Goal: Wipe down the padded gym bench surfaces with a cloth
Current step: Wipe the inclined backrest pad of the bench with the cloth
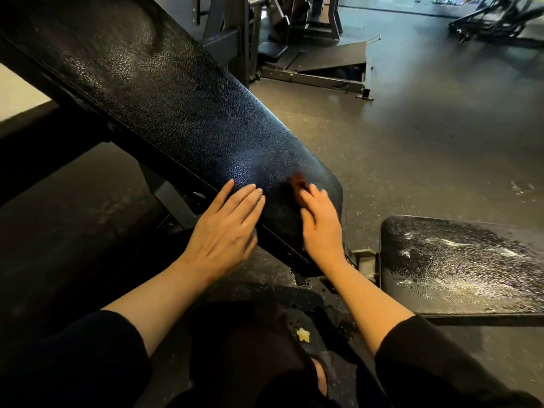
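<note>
Head view: the person's left hand (226, 231) lies flat, fingers straight, on the near edge of the inclined back pad (182, 113) at its lower end. The right hand (319, 223) is motion-blurred at that pad's lower corner; a dark reddish cloth (298, 181) shows just past its fingers, and it seems to press the cloth — whether the fingers curl round it cannot be told. The seat pad (459, 266), apart to the right, carries white streaks. Judgement: the back pad's lower end is being wiped. To do it well — brace with the left hand, run overlapping strokes over the rounded edge, then clear the streaked seat pad.
</note>
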